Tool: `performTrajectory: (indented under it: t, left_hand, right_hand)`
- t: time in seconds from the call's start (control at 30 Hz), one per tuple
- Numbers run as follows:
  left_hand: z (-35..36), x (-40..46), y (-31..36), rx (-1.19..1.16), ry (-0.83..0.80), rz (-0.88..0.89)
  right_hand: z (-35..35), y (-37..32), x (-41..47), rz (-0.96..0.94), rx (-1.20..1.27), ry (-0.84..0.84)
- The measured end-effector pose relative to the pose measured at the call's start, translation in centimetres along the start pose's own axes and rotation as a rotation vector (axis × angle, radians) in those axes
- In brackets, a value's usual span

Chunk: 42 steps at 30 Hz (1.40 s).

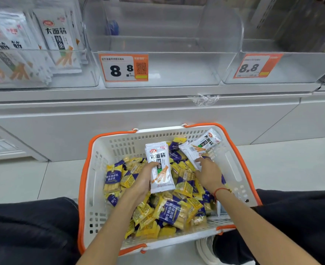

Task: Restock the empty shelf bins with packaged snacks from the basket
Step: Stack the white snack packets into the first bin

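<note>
Clear shelf bin (158,69) sits empty straight above the basket (108,150); my left hand (144,180) grips one white packet (159,167) upright, my right hand (208,173) pinches another (200,148) slanting up-right.

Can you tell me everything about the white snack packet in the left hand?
The white snack packet is a flat, shiny plastic pouch with big black characters, a small red logo at the top, a green patch and orange stick pictures. It looks sealed and full. It stands nearly upright, tilted a little, above the yellow and purple snacks in the basket. The left hand grips it from its left side, thumb across the front. More packets seem stacked behind it.
</note>
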<state>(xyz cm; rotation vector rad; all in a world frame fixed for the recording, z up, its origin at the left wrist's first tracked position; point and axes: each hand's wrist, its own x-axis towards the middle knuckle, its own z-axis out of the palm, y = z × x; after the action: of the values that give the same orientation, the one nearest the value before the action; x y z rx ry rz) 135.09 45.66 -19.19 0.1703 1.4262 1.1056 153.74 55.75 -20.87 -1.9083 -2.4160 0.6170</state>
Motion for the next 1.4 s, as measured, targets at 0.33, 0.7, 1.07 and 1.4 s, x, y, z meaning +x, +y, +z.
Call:
performTrajectory:
  t: [0.33,0.7,1.07,1.4]
  left_hand:
    - [-1.1,-0.6,0.9,-0.085,0.153,0.082]
    - [-2.3,-5.1,4.2,0.110,0.043,0.113]
    - [-2.2,-5.9,3.1,0.601,-0.292,-0.026]
    - [-1.3,-6.0,3.2,0.161,-0.219,0.094]
  right_hand:
    - [-6.7,-3.2,-1.6,0.169,1.188,-0.783]
    - [-12.3,-9.3,-3.7,-0.297,0.604,-0.804]
    - [-12.0,-11.3,-4.7,-0.521,-0.032,-0.546]
    - [-7.9,-12.6,-4.4,-0.494,0.350,0.059]
